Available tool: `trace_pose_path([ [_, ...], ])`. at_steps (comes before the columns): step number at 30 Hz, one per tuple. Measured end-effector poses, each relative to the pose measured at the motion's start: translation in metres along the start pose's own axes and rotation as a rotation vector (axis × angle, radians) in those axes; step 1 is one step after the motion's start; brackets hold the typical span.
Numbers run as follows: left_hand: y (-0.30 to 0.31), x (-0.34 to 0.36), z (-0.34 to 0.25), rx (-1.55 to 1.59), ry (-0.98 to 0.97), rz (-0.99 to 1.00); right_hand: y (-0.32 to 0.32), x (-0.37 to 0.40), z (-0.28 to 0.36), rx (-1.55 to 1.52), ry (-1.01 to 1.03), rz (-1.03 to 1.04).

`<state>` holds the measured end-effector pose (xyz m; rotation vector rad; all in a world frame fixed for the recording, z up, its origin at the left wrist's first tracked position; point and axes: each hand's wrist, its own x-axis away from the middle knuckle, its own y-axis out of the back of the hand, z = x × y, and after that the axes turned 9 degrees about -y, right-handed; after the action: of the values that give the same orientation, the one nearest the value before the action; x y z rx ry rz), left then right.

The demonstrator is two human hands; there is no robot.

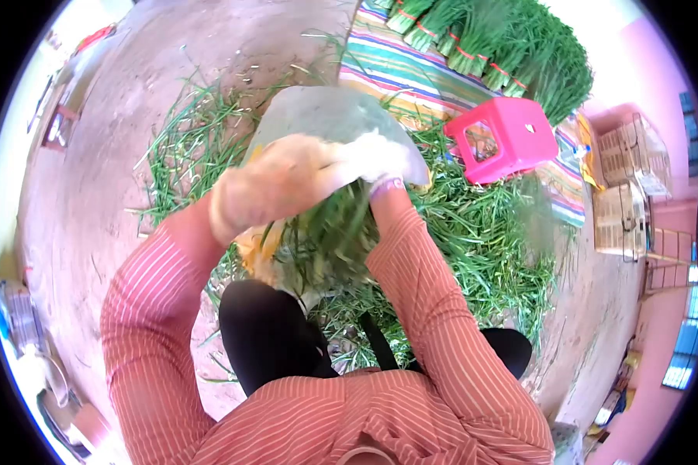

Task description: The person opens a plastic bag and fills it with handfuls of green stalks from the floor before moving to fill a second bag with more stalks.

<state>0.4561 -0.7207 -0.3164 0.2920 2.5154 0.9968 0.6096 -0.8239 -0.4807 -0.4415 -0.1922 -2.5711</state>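
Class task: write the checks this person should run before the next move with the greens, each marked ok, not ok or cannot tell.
1. Left hand grips the bunch of greens: ok.
2. Right hand holds the same bunch: ok.
3. Both hands gloved: ok.
4. Bunch tied with a band: cannot tell, motion blur.
5. Pink stool stands clear of both arms: ok.

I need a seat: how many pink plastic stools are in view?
1: the pink square plastic stool stands on the striped mat, upper right, beside heaped green stalks; others may be hidden.
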Motion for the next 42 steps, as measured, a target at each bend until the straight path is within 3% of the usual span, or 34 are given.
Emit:
trace_pose_path([
  [2,-0.002,0.007,-0.002,-0.057,-0.081,0.030,-0.019,-0.015,0.027,-0.085,0.099,-0.098],
  [4,0.006,0.005,-0.024,0.428,0.143,-0.138,-0.046,-0.025,0.036,0.035,0.208,-0.184],
  [5,-0.001,0.008,0.004,0.341,0.020,-0.173,-0.058,-0.023,0.036,0.207,0.251,-0.211],
  [6,0.010,0.006,0.013,0.333,0.229,-0.148,-0.069,-0.016,0.034,0.446,0.300,-0.215],
  [7,0.014,0.008,0.025,0.325,0.301,-0.174,-0.069,-0.002,0.034,0.690,0.329,-0.150],
  [8,0.018,0.009,0.037,0.319,0.373,-0.200,-0.056,0.020,0.030,0.851,0.349,-0.034],
  [9,0.016,0.014,0.045,0.320,0.416,-0.271,-0.032,0.031,0.024,0.801,0.258,0.167],
  [10,0.013,0.019,0.053,0.322,0.458,-0.343,-0.007,0.048,0.014,0.795,0.256,0.157],
  [11,0.012,0.025,0.053,0.329,0.476,-0.342,0.025,0.070,-0.004,0.459,0.351,0.055],
  [12,0.011,0.031,0.051,0.179,0.529,-0.338,0.057,0.088,-0.009,0.459,0.350,-0.122],
  [13,0.010,0.037,0.049,0.027,0.576,-0.324,0.101,0.088,-0.024,0.679,0.363,-0.183],
  [15,-0.007,0.068,0.050,0.052,0.601,-0.383,0.171,0.102,-0.098,0.841,0.080,-0.358],
  [17,-0.029,0.106,0.053,-0.337,0.387,-0.597,0.176,0.132,-0.107,0.979,-0.496,-0.086],
  [18,-0.048,0.136,0.061,-0.433,0.419,-0.527,0.169,0.137,-0.118,1.135,-0.468,-0.033],
  [19,-0.072,0.156,0.057,-0.367,0.521,-0.523,0.158,0.143,-0.135,1.287,-0.445,0.024],
  [21,-0.122,0.183,0.045,-0.085,0.788,-0.591,0.138,0.144,-0.148,1.418,-0.449,-0.067],
  [22,-0.174,0.220,0.069,0.072,0.805,-0.642,0.133,0.141,-0.149,1.392,-0.438,-0.101],
  [24,-0.208,0.237,0.083,0.227,0.829,-0.700,0.134,0.125,-0.154,1.184,-0.508,-0.144],
  [26,-0.188,0.192,0.060,0.714,1.064,-0.520,0.138,0.110,-0.155,0.954,-0.600,-0.157],
  [27,-0.190,0.193,0.062,0.714,1.064,-0.527,0.138,0.105,-0.147,0.958,-0.595,-0.154],
  [29,-0.201,0.200,0.069,1.065,1.129,-0.673,0.134,0.099,-0.123,1.072,-0.674,0.042],
  [30,-0.202,0.205,0.069,0.932,1.051,-0.595,0.132,0.111,-0.109,1.005,-0.424,0.132],
  [31,-0.202,0.209,0.070,0.793,0.975,-0.528,0.119,0.119,-0.082,1.008,-0.420,0.136],
  [33,-0.165,0.182,0.039,1.031,0.967,-0.654,0.072,0.132,-0.028,1.232,-0.282,0.429],
  [34,-0.149,0.173,0.026,1.099,1.008,-0.658,0.049,0.127,-0.022,1.232,-0.235,0.444],
  [37,-0.112,0.147,-0.023,0.831,1.054,-0.801,-0.042,0.089,-0.013,1.179,-0.089,0.493],
  [39,-0.085,0.146,-0.047,1.243,0.956,-0.838,-0.104,0.065,-0.006,1.064,0.049,0.449],
  [40,-0.078,0.152,-0.055,1.242,0.947,-0.834,-0.139,0.045,-0.031,1.568,0.774,0.472],
  [41,-0.073,0.161,-0.063,1.128,0.910,-0.843,-0.162,0.050,-0.019,1.304,0.999,0.285],
  [42,-0.070,0.170,-0.065,1.014,0.875,-0.853,-0.191,0.033,-0.030,0.718,1.193,0.189],
])
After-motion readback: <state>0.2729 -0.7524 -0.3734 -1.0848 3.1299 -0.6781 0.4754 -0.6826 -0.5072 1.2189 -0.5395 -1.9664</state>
